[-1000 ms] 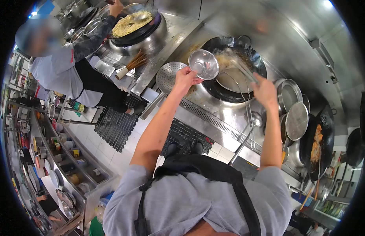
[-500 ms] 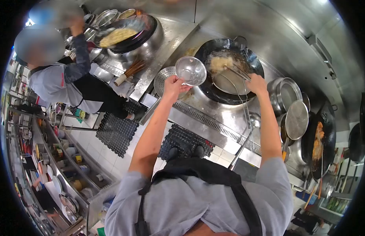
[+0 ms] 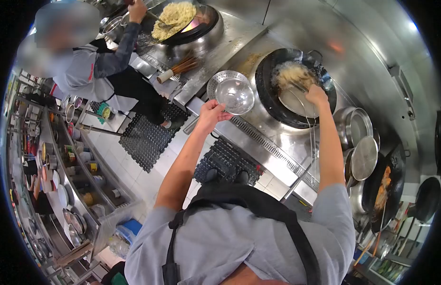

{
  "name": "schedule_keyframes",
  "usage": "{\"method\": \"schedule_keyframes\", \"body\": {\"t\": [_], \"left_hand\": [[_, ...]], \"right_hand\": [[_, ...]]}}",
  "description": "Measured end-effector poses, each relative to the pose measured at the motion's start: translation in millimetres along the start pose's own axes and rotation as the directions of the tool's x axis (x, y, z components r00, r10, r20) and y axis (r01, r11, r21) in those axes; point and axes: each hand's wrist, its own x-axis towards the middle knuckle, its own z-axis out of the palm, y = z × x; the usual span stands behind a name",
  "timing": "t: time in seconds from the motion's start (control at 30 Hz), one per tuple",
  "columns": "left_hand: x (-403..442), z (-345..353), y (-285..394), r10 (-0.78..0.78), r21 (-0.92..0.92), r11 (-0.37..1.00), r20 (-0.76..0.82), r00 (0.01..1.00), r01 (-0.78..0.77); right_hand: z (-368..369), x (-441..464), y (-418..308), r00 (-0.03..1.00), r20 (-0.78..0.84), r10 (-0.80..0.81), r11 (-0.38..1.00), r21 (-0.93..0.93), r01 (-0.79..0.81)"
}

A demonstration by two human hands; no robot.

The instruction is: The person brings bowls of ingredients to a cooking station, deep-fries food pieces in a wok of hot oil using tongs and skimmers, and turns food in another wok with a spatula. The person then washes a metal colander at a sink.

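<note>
In my left hand is a shiny metal bowl, pinched by its rim and held over the counter's front edge. Behind the bowl lies a perforated strainer, partly covered by it. My right hand is closed around metal tongs, whose tips reach into pale, battered-looking food frothing in oil. That food is in a large black wok. A round wire-handled strainer rests inside the wok below my right hand, its long handle sticking out over the front edge.
At the left, a co-worker stirs yellowish food in another wok. Bamboo sticks lie between the stoves. Metal pots, a mesh skimmer and a wok with orange-brown food stand at my right.
The view has shifted, so the stove sits farther right. My left hand has lowered the bowl toward the counter front. My right hand has moved nearer the frothing food with the tongs.
</note>
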Motion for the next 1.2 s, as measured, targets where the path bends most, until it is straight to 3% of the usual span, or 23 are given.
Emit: {"method": "schedule_keyframes", "body": {"t": [0.07, 0.17, 0.27, 0.37, 0.63, 0.73, 0.83, 0.93, 0.97, 1.0, 1.03, 1.07, 1.1, 1.13, 1.2], "left_hand": [[-3.9, -6.7, 2.0, -0.001, 0.008, 1.0, 0.05, 0.999, 0.0], [-6.6, -18.5, -2.5, -0.019, 0.007, 1.0, 0.066, 0.998, 0.019], [-0.6, -25.9, -1.8, -0.045, 0.012, 0.999, 0.089, 0.995, 0.044], [4.6, -17.7, -2.7, -0.078, -0.006, 0.997, 0.128, 0.989, 0.08], [46.1, 52.9, 16.4, -0.168, -0.126, 0.971, 0.25, 0.954, 0.204], [51.3, 76.3, 17.6, -0.176, -0.109, 0.973, 0.227, 0.958, 0.204], [64.9, 88.1, 9.6, -0.186, -0.096, 0.973, 0.208, 0.96, 0.21], [59.7, 99.3, 7.6, -0.173, -0.059, 0.982, 0.106, 0.979, 0.18], [79.9, 87.9, -18.4, -0.134, -0.216, 0.962, 0.149, 0.98, 0.165], [66.8, 91.4, -11.8, -0.111, -0.209, 0.968, 0.151, 0.982, 0.141], [62.0, 88.1, -19.5, -0.073, -0.249, 0.962, 0.142, 0.987, 0.108], [38.3, 83.5, -9.5, -0.047, -0.114, 0.991, 0.151, 0.987, 0.065], [13.6, 85.1, -2.3, -0.018, -0.147, 0.989, 0.049, 0.999, 0.025], [24.4, 61.9, -25.6, 0.066, -0.152, 0.988, 0.177, 0.982, -0.039], [-25.3, 44.5, -12.9, 0.051, -0.204, 0.979, 0.143, 0.988, -0.021]], "right_hand": [[1.8, -8.2, -5.5, 0.999, -0.004, 0.038, 0.999, -0.022, -0.038], [-19.1, -58.1, -8.2, 0.997, -0.07, 0.013, 0.989, 0.146, -0.003], [-19.4, -102.7, -13.5, 0.988, -0.153, 0.025, 0.998, 0.058, -0.016], [-37.9, -154.6, -38.7, 0.968, -0.238, 0.078, 0.992, 0.111, -0.053], [-23.0, -214.8, -87.9, 0.941, -0.328, -0.082, 0.99, 0.082, 0.115], [-7.5, -198.0, -74.4, 0.947, -0.313, -0.074, 0.99, 0.092, 0.108], [7.1, -190.5, -43.3, 0.915, -0.397, -0.065, 0.984, 0.126, 0.125], [15.1, -179.1, -10.0, 0.907, -0.414, 0.075, 0.975, 0.219, 0.019], [16.3, -174.5, 3.6, 0.911, -0.41, 0.048, 0.957, 0.28, 0.075], [24.7, -163.4, 15.9, 0.915, -0.402, 0.035, 0.971, 0.232, 0.065], [16.3, -168.3, 14.6, 0.937, -0.349, 0.024, 0.964, 0.256, 0.071], [18.9, -162.6, 26.5, 0.975, -0.212, 0.064, 0.964, 0.268, -0.005], [51.7, -138.9, 57.1, 0.939, -0.345, 0.015, 0.974, 0.217, 0.064], [60.5, -129.5, 70.5, 0.922, -0.386, 0.012, 0.97, 0.227, 0.082], [72.8, -116.6, 95.3, 0.901, -0.433, -0.033, 0.914, 0.351, 0.202]]}}
